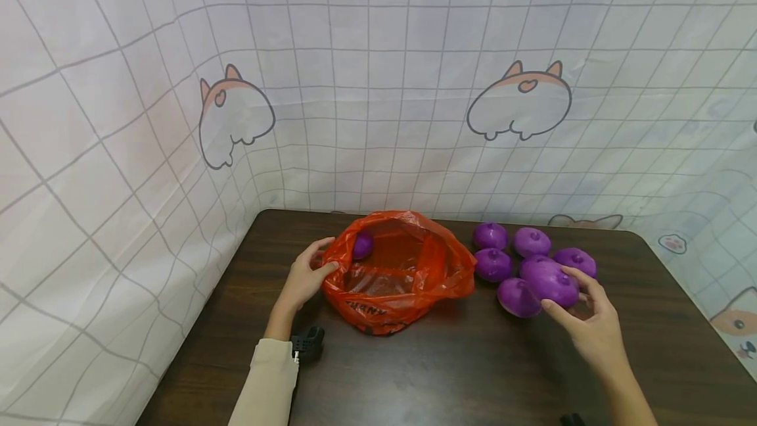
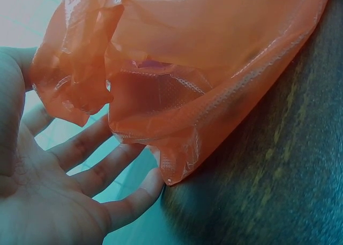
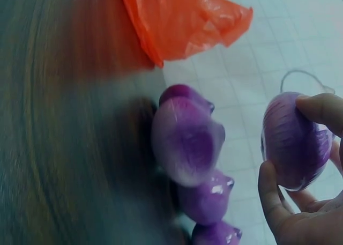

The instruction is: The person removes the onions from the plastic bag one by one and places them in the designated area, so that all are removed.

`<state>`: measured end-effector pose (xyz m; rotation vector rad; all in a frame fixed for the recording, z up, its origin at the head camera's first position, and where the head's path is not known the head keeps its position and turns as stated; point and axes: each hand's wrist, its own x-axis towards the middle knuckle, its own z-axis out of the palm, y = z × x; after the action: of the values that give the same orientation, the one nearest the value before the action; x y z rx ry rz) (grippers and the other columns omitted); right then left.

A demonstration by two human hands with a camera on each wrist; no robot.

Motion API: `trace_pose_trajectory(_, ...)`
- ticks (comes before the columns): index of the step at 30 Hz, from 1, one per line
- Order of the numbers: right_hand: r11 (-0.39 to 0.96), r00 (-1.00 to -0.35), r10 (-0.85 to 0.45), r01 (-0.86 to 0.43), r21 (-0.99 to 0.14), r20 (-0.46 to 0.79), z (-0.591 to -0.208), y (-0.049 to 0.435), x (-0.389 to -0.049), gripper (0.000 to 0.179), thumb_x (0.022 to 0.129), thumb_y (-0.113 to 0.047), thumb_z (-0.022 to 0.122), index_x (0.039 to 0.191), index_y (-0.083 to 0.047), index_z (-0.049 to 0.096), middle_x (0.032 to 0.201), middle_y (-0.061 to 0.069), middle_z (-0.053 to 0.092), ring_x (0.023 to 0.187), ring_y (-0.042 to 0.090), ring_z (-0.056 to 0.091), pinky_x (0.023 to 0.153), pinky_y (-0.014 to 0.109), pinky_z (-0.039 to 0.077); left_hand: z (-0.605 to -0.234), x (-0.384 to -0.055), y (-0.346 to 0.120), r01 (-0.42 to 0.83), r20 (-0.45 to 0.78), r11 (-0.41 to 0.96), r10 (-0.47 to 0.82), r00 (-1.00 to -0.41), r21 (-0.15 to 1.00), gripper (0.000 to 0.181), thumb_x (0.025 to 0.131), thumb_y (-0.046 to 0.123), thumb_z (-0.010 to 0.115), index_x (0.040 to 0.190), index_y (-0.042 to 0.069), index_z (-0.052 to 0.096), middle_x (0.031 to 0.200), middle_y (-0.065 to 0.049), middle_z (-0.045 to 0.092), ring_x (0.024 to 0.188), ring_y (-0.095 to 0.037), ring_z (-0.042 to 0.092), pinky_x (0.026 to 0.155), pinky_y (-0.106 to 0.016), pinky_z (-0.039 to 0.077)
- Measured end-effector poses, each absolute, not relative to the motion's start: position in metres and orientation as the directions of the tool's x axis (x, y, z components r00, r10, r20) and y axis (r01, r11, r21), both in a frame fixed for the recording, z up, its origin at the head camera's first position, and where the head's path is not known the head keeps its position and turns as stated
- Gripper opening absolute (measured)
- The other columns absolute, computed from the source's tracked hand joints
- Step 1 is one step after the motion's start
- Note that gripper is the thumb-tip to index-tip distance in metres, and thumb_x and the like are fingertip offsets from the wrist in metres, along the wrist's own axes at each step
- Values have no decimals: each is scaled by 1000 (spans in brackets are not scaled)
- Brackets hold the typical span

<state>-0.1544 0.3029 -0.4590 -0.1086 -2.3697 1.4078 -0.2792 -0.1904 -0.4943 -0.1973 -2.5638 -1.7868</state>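
Observation:
A red plastic bag [image 1: 372, 313] stands on the table with its mouth spread wide. My left hand [image 1: 304, 281] holds the bag's left edge, thumb over the rim and the other fingers along the outside. One purple onion [image 1: 363, 246] lies inside, by the left wall. To the right, my right hand [image 1: 594, 327] grips another purple onion [image 1: 551, 283] between thumb and fingers. The right wrist view shows this held onion [image 3: 292, 143] raised above the table. Several more onions [image 1: 493, 265] sit grouped just behind it, right of the bag.
The dark wooden table [image 1: 414, 373] meets a white grid-patterned cloth [image 1: 378, 97] at the back and sides. Black straps sit at both wrists, the left wrist strap [image 1: 307, 342] close to the bag's front.

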Motion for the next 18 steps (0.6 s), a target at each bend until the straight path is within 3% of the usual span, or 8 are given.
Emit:
trace_pose_trajectory(10, 519, -940, 249, -75, -851, 235, -469, 324, -152, 72, 91, -17, 79, 153, -19, 44, 128, -24, 45, 108, -7, 48, 83, 2, 44, -494, -280, -190, 106, 79, 344, 94, -992, 933, 52, 97, 17, 68, 146, 26, 54, 137, -17, 62, 115, -35, 61, 87, -43, 59)
trace_pose_trajectory(18, 520, -932, 268, -73, -851, 244, -477, 335, -153, 70, 90, -14, 79, 152, -16, 46, 118, -24, 49, 103, -8, 51, 81, 4, 45, -496, -280, -190, 104, 75, 337, 97, -992, 936, 52, 98, 16, 68, 147, 27, 53, 137, -17, 62, 113, -34, 62, 86, -42, 60)
